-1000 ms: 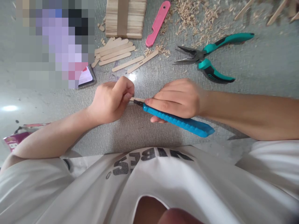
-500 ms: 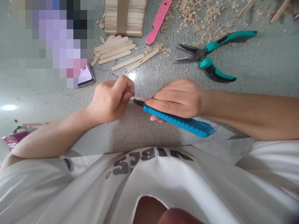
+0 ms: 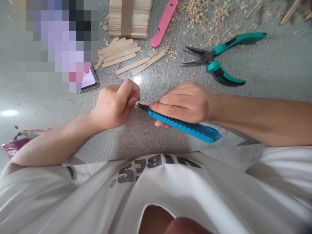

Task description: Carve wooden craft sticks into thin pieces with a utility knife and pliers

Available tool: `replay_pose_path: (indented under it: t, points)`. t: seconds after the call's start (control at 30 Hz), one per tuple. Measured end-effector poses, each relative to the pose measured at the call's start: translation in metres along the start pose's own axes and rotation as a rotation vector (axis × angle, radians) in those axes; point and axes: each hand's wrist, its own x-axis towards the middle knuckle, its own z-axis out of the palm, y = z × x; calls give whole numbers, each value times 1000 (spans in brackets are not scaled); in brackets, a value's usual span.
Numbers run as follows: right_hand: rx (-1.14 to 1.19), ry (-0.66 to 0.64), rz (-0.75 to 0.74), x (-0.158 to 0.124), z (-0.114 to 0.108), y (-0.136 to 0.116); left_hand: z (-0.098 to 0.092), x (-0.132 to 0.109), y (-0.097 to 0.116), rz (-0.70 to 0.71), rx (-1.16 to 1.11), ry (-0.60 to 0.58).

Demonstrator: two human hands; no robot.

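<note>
My left hand (image 3: 118, 103) is closed in a pinch on one end of a wooden craft stick (image 3: 144, 103). Only a short stretch of that stick shows between my hands. In my right hand (image 3: 184, 103) is a blue utility knife (image 3: 182, 125), its handle slanting down to the right under my fingers. The dark blade end of the knife lies against the stick, close to my left fingertips. Under my right fingers the far part of the stick is hidden.
Beyond my hands lie loose craft sticks (image 3: 122, 52), a banded stick bundle (image 3: 141, 19), a pink cutter handle (image 3: 165, 22) and wood shavings (image 3: 197, 16). Open green-handled pliers (image 3: 209, 57) rest at right. A phone (image 3: 90, 79) sits at left, beside a blurred-out patch.
The knife and my right hand have shifted very slightly left. My left hand keeps its pinch on the stick. The whole view has moved a little.
</note>
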Motion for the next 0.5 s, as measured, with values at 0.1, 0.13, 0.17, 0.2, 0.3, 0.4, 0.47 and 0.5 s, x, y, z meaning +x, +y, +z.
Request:
replay_pose_path:
  t: [0.1, 0.13, 0.17, 0.2, 0.3, 0.4, 0.47, 0.5]
  points:
    - [-9, 15, 30, 0, 1, -2, -1, 1, 0, -9, -3, -21]
    - [-12, 24, 50, 1, 1, -2, -1, 1, 0, -10, -6, -23]
    - [-17, 21, 75, 2, 2, -3, -2, 2, 0, -8, -12, -21]
    - [-25, 11, 99, 4, 2, -4, -2, 2, 1, 1, -21, -19]
    - [-68, -15, 135, 9, 3, -7, -5, 5, 3, 9, -59, -30]
    - [-109, 25, 146, 16, 4, -9, -6, 7, 5, -20, -85, -66]
    - [-138, 21, 170, 21, 2, -9, -6, 8, 6, -8, -90, -62]
    - [-152, 14, 178, 23, 1, -9, -5, 9, 6, 3, -87, -50]
